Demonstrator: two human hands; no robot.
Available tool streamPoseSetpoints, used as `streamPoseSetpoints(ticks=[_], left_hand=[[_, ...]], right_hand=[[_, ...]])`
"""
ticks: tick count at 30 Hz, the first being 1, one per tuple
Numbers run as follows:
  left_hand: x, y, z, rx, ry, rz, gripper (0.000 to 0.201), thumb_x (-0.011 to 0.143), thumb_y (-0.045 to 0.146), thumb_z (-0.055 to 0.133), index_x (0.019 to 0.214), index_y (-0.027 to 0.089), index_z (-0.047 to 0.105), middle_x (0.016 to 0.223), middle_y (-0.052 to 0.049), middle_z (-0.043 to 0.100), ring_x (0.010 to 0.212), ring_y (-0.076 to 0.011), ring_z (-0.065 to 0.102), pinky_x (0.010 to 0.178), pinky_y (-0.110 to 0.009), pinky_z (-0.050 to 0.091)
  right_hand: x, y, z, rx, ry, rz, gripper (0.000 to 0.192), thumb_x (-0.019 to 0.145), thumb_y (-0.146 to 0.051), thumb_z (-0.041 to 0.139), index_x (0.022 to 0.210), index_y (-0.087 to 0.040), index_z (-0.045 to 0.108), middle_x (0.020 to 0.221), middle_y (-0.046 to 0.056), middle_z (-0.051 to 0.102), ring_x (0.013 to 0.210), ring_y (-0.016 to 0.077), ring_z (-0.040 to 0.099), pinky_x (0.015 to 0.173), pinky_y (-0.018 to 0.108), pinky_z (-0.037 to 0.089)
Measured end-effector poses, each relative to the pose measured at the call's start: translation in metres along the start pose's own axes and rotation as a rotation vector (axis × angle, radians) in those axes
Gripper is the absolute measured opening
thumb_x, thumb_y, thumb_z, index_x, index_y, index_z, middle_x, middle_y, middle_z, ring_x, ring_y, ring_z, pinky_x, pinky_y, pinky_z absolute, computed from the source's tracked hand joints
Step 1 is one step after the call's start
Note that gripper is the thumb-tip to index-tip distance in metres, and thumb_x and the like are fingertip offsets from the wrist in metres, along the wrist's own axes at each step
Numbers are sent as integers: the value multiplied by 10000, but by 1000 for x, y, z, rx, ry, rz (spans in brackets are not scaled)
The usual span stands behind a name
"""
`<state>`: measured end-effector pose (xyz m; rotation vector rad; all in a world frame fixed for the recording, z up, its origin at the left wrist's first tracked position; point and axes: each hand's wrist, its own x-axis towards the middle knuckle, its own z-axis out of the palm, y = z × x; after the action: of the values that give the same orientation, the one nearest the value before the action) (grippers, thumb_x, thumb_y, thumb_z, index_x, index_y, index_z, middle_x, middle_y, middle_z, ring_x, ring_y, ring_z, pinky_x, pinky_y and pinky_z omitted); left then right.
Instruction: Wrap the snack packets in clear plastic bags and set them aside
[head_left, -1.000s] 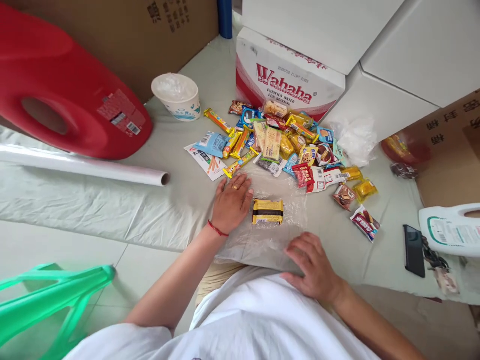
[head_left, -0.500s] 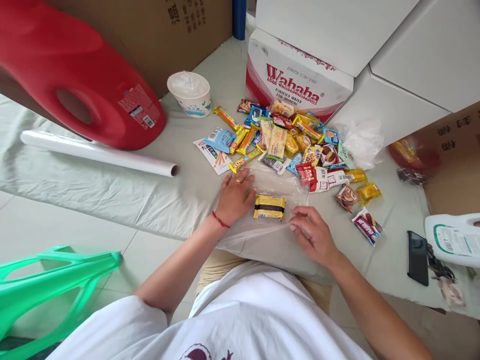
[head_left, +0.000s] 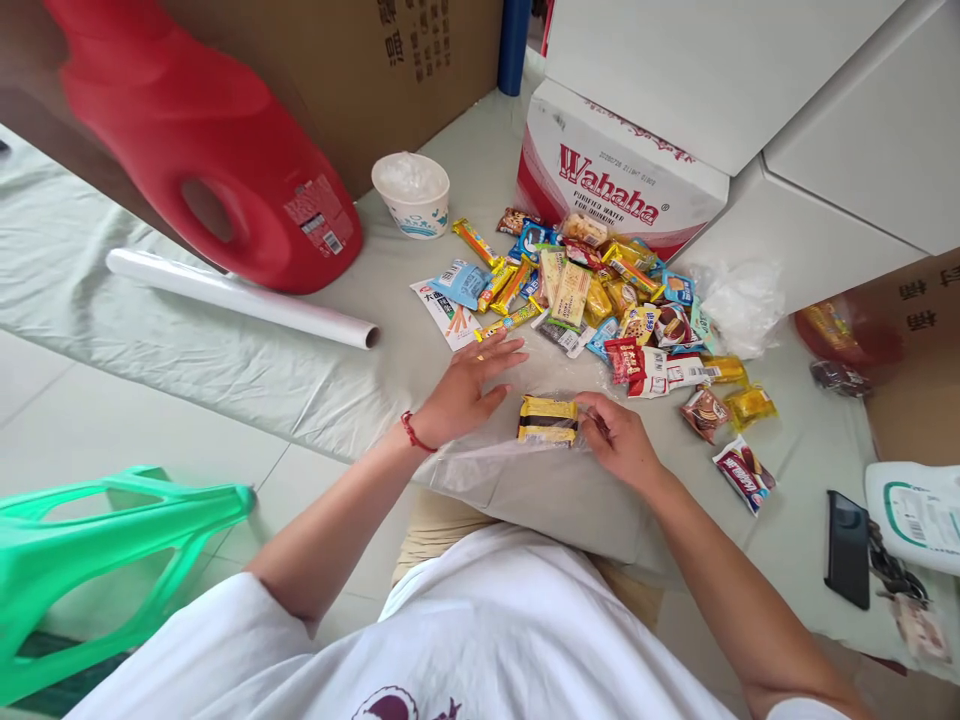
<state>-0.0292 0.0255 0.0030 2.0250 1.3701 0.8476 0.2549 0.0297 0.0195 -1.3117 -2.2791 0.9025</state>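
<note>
A yellow snack packet with a dark band lies in front of me on a thin, clear plastic film. My right hand is closed at the packet's right end, thumb and fingers pinching the film there; its fingertips are partly hidden. To the left of the packet, my left hand is open and palm down, fingers spread over the film and apart from the packet. Beyond both hands, a heap of wrapped snacks spreads across the cloth-covered table.
A white roll and a red jug lie to the left. Behind the snacks stand a paper tub and a Wahaha carton. On the right are a phone and a white bottle. A green stool stands lower left.
My right hand has moved in to the packet's right end and closed. My left hand has drawn slightly back from the snacks, fingers still spread. The view has shifted a little.
</note>
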Motion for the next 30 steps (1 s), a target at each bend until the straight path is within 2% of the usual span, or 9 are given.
streamPoseSetpoints(ticks=[3,6,12,17,20,22,25,27,30], left_hand=[[-3,-5,-10,59,-105,84,454,880,139,460,1181,351,726,1462,34,612,1540,-251,324,1261,-621,235],[-9,-15,-15,54,-223,142,485,780,53,438,982,353,762,1360,54,685,1521,-219,362,1283,-607,176],[-36,-29,-35,-40,-466,188,570,731,205,511,1265,340,657,1486,4,593,1538,-242,329,1303,-549,52],[-70,-24,-41,118,-416,193,814,777,525,711,1523,330,450,1547,-99,524,1558,-355,255,1266,-627,31],[-84,-18,-30,239,-361,168,890,728,602,774,1520,342,463,1611,-113,433,1571,-401,181,1246,-666,0],[-87,-15,-21,269,-289,161,717,768,559,766,1432,371,570,1598,-87,459,1573,-395,177,1247,-671,7],[-83,-12,-14,181,-145,139,204,914,422,639,1062,369,768,1384,-21,674,1548,-318,288,1268,-631,22],[-76,-12,-12,61,-48,44,240,966,378,550,884,313,765,1187,-16,763,1484,-275,412,1281,-591,84],[-62,-16,-8,-107,84,-195,336,981,426,474,839,262,731,1011,-50,782,1324,-262,580,1246,-527,275]], right_hand=[[1,4,-1,-6,-42,-155,336,967,-246,475,1200,-235,716,879,43,707,708,160,625,667,282,482],[4,7,1,56,-25,-104,308,978,-274,495,1135,-238,757,896,52,738,753,170,665,706,292,512],[7,9,8,286,-3,170,324,946,-431,567,1048,-211,782,993,45,786,860,204,705,782,311,531],[9,9,11,345,-10,231,364,912,-493,594,1002,-190,774,921,42,774,821,200,681,759,305,515],[11,8,13,348,-13,242,370,905,-512,593,982,-193,764,902,41,767,803,198,672,749,305,516],[13,8,14,347,-14,246,367,902,-515,593,975,-196,759,902,42,767,803,199,670,749,308,518],[13,8,13,349,-21,249,367,903,-513,592,981,-194,757,905,41,765,806,199,666,746,306,513],[12,9,12,349,-28,251,368,907,-516,589,983,-196,755,894,35,758,798,196,657,738,300,503],[9,11,11,352,-20,251,377,910,-538,584,939,-197,741,843,21,728,764,187,624,714,292,481]])
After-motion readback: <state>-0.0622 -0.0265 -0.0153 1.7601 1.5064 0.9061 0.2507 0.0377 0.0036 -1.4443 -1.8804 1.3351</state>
